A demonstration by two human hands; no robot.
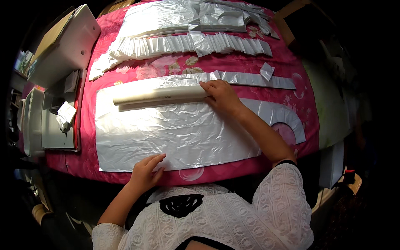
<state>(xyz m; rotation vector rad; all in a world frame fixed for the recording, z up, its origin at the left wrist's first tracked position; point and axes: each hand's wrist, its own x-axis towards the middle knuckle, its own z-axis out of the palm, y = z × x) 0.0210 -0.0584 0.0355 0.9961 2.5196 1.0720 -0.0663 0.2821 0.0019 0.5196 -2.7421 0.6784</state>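
Observation:
A wide silvery-white plastic sheet (pixel 175 137) lies flat and wrinkled before me, with a curved cut-out at its right end. Across its far part rests a long white tube (pixel 154 96), pointing left and right. My right hand (pixel 218 95) is closed over the tube's right end, which the fingers partly hide. My left hand (pixel 146 168) is at the sheet's near edge, fingers stretched and thumb apart, holding nothing. Just beyond the tube runs a narrow folded plastic strip (pixel 254 79), with a small white folded piece (pixel 267 71) on its right part.
A pink flowered cloth (pixel 158 66) covers the table. Farther back lie a long row of folded white plastic pieces (pixel 158 46) and a stack of plastic sheets (pixel 162 18). White foam boxes (pixel 85 37) stand at left, and a cardboard box (pixel 287 21) at far right.

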